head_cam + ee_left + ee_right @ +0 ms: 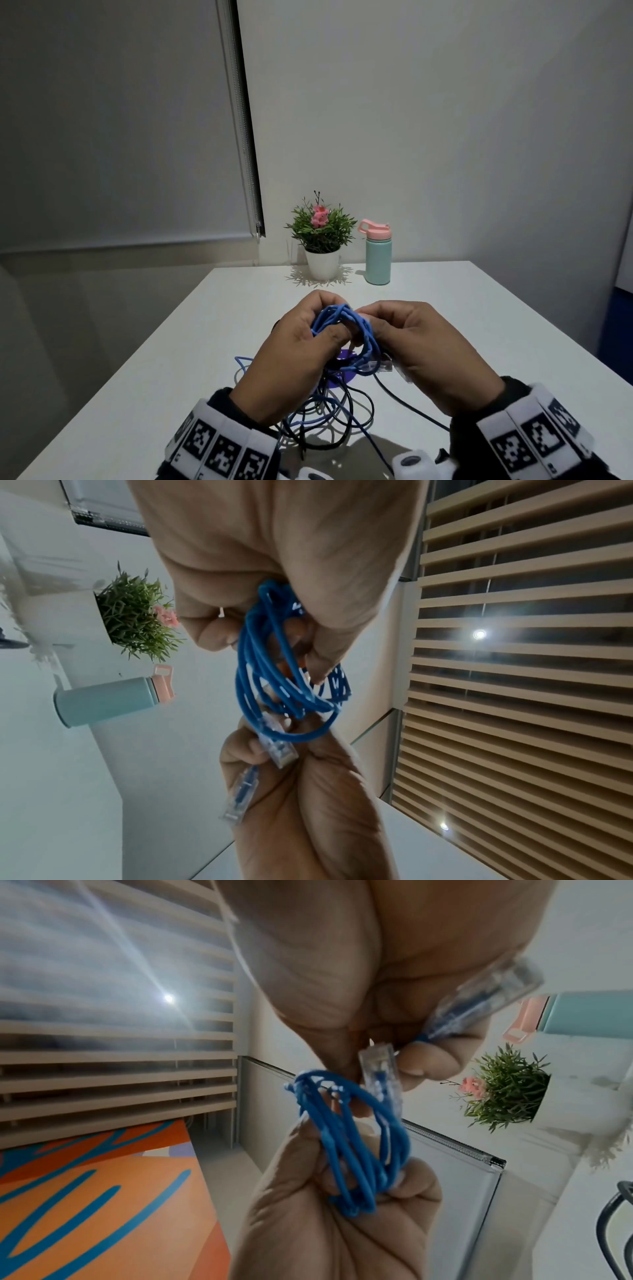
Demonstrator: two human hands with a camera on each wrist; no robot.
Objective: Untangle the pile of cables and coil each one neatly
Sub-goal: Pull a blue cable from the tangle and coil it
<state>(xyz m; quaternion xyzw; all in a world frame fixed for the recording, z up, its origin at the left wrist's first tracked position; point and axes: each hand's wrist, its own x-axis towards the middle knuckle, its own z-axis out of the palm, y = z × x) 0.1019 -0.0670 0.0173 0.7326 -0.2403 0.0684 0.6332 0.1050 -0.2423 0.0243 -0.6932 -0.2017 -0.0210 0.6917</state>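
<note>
White desk (445, 325) under both hands. Left hand (294, 349) grips the blue cable (337, 320) loops; right hand (421, 346) pinches its clear plugs (380, 1074). It looks light, bendy and springy, so hold the bunch tight. More cables (329, 418) lie tangled below.

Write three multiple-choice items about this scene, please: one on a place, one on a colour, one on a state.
1. Where does the bottle stand?
A. right of the potted plant
B. left of it
C. on the floor

2. What colour is the coiled cable?
A. red
B. blue
C. yellow

3. How is that cable held?
A. by no hand
B. by the left hand only
C. by both, with the right hand

Answers: A, the head view shows them side by side on the table; B, blue in all views; C, fingers of both grip it.
</note>
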